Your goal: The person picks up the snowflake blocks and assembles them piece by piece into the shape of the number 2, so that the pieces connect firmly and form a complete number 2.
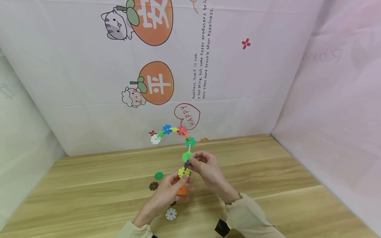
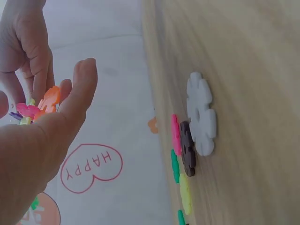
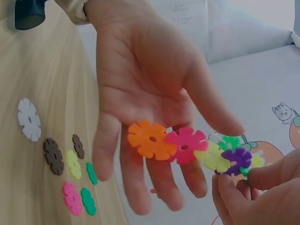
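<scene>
A curved chain of interlocked flower-shaped plastic discs rises between the hands in the head view, its far end a white disc (image 1: pixel 155 139). The right hand (image 1: pixel 208 167) pinches the chain near a light green disc (image 1: pixel 187 156); in the right wrist view its fingers close by a purple disc (image 3: pixel 236 161). Below it, the left hand (image 1: pixel 168 191) is spread with fairly straight fingers behind the chain's lower end. Its thumb overlaps a yellow disc (image 1: pixel 183 172) in the head view; contact is unclear. An orange disc (image 3: pixel 152 139) and a pink disc (image 3: pixel 186 145) lie before its fingers.
Loose discs lie on the wooden table (image 1: pixel 98 198): white (image 1: pixel 171 214), brown (image 1: pixel 153 186), green (image 1: pixel 159 175), plus yellow (image 3: pixel 73 164) and pink (image 3: pixel 72 198) ones. A printed cloth (image 1: pixel 223 76) hangs behind. Near the right sleeve is a black object (image 1: pixel 222 228).
</scene>
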A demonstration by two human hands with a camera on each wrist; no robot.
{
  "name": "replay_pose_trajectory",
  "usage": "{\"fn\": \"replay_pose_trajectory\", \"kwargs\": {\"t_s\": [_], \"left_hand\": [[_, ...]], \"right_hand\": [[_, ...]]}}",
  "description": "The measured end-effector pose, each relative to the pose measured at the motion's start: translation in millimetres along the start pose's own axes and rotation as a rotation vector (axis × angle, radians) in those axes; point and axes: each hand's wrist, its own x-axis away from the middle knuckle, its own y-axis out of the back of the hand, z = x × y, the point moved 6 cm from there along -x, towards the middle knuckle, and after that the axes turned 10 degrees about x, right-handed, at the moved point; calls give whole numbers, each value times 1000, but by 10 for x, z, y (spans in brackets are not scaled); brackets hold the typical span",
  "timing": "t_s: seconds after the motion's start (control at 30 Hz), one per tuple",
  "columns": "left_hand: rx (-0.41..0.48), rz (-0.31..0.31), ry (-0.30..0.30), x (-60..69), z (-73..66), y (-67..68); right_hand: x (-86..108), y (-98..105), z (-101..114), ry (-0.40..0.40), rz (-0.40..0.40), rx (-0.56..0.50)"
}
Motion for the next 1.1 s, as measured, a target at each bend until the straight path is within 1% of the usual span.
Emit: {"fn": "replay_pose_trajectory", "kwargs": {"t_s": [0.1, 0.17, 0.37, 0.43, 0.53, 0.6, 0.7, 0.87, 0.97, 1.1], "left_hand": [[10, -43, -12, 4, -21, 36], [7, -72, -28, 11, -40, 65], [-43, -143, -50, 21, -88, 138], [-72, -169, -50, 25, -100, 159], [-98, -192, -45, 31, -112, 181], [-101, -194, -41, 30, -114, 186], [-91, -178, -27, 23, -106, 183], [-30, -142, 7, 13, -72, 167], [20, -128, 8, 10, -65, 162], [60, -119, -8, 8, -80, 156]], "right_hand": [[13, -19, -12, -6, -36, -31], [23, -37, -16, -4, -42, -42], [44, -77, -32, 6, -26, -40], [48, -86, -37, 12, -14, -20], [54, -96, -40, 23, 5, 18], [52, -99, -41, 20, 11, 28], [53, -84, -37, 3, -2, 20], [54, -58, -31, -27, -28, -15], [57, -72, -34, -31, -22, -27], [59, -102, -48, -28, -7, -4]]}}
